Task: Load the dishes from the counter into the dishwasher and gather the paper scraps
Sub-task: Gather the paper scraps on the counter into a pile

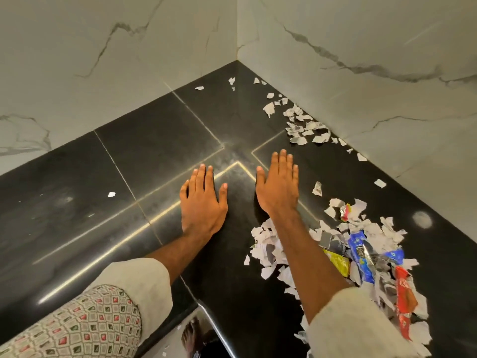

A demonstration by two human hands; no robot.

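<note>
You're holding your left hand (202,200) and right hand (280,184) open and flat on the dark counter (154,151), gripping nothing. Paper scraps (268,246) are lying around your right forearm, with a smaller bunch (304,127) by the wall (387,99). They're looking light and flimsy, so sweeping's probably beating pinching.

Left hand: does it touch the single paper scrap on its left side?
Apart. The head view shows bare dark counter between the left hand and the single paper scrap.
</note>
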